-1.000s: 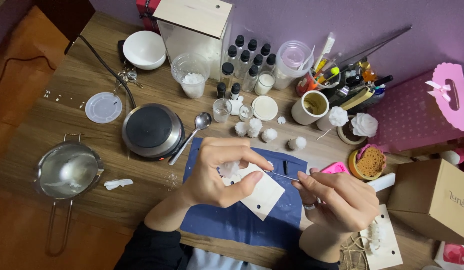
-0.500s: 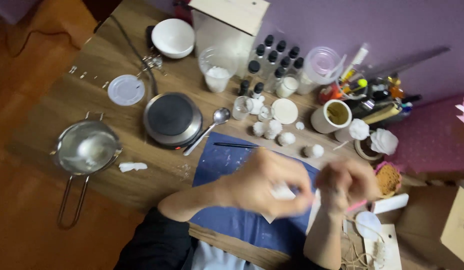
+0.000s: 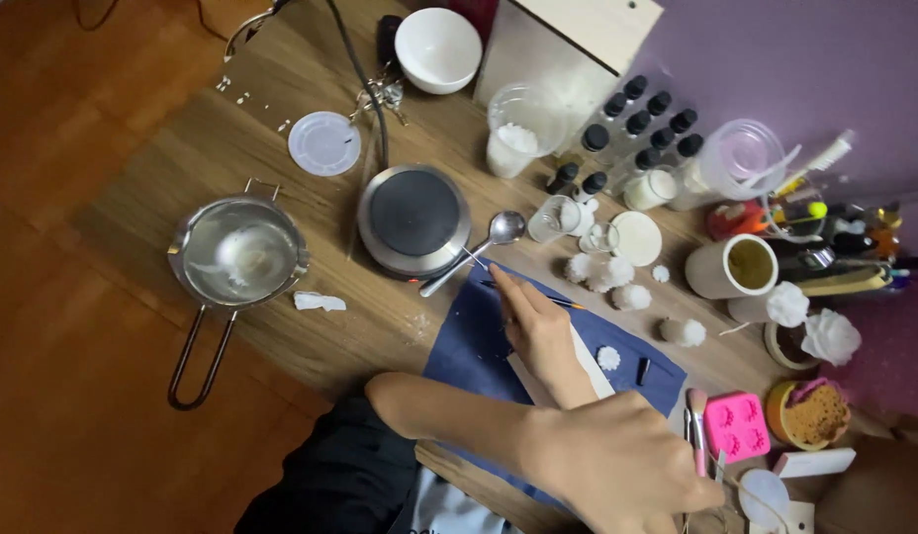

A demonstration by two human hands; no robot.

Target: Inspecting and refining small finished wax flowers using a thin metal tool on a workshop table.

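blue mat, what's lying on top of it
On the blue mat: a white card, a small white flower piece, a short dark stick and a thin tool. The forearm and hand cover the rest.

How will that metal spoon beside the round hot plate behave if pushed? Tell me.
The spoon looks like polished metal, so it is probably stiff and somewhat slippery. It lies flat beside the hot plate, so a push would likely slide or pivot it rather than roll it. It seems light.
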